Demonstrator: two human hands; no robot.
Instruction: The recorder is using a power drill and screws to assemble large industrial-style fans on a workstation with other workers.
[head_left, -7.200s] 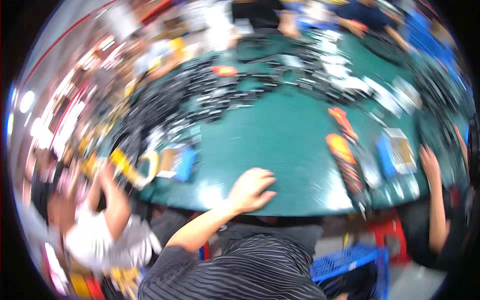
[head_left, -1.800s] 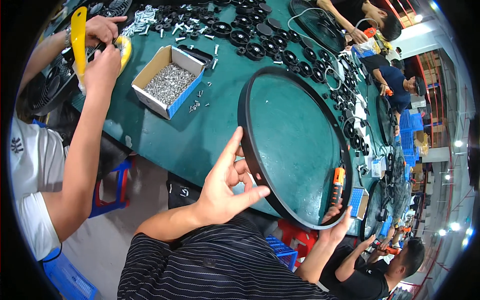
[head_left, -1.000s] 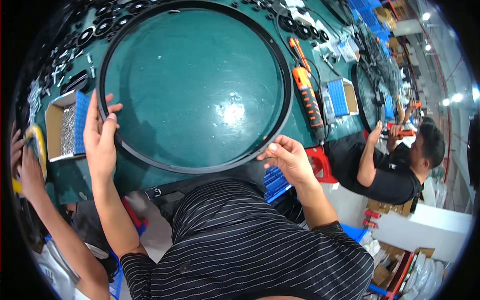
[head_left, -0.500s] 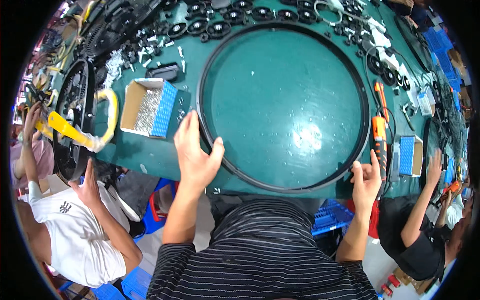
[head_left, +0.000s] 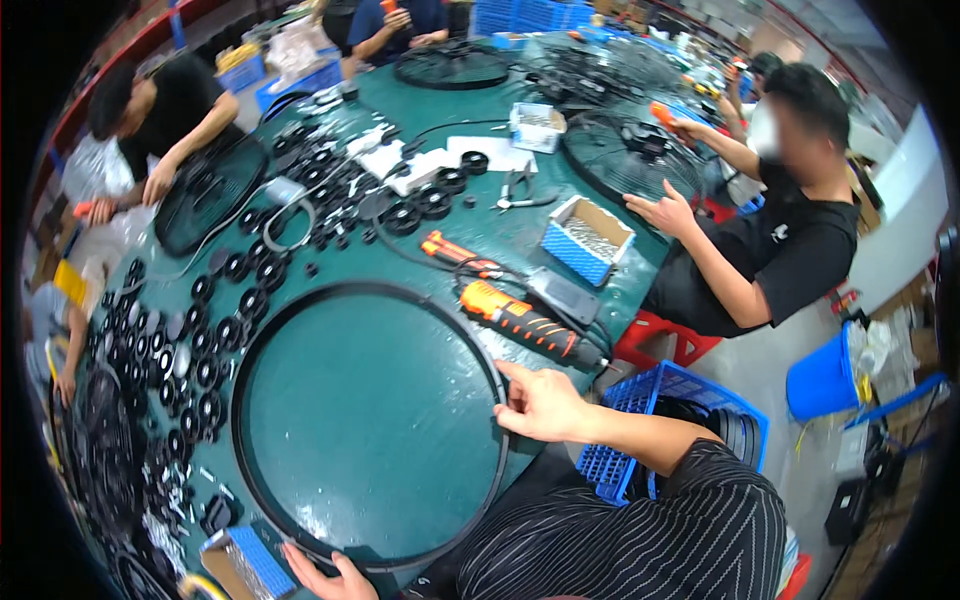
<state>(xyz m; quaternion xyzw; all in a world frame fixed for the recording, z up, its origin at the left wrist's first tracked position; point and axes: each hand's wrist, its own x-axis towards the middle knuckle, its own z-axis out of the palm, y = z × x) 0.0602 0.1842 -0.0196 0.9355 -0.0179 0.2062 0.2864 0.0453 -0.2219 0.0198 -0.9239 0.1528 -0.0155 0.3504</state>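
A large thin black ring lies flat on the green table in front of me. My left hand is at its near edge, partly cut off by the picture's lower rim; its fingers and thumb are spread beside the ring. On the ring's right side is my right hand, index finger stretched out and thumb apart from it, both tips at the rim. Its other fingers are curled. Just beyond that hand lies an orange-and-black power screwdriver. Close to my left hand stands a blue-and-white box of screws.
Several black round knobs spread left of the ring. Another screw box, pliers and an orange tool lie farther right. A co-worker sits at a black fan grille. A blue crate stands beside my right arm.
My view has swung to the right, so the ring now appears lower and farther left. Both hands stay at the ring's rim; the right index finger now stretches along it.
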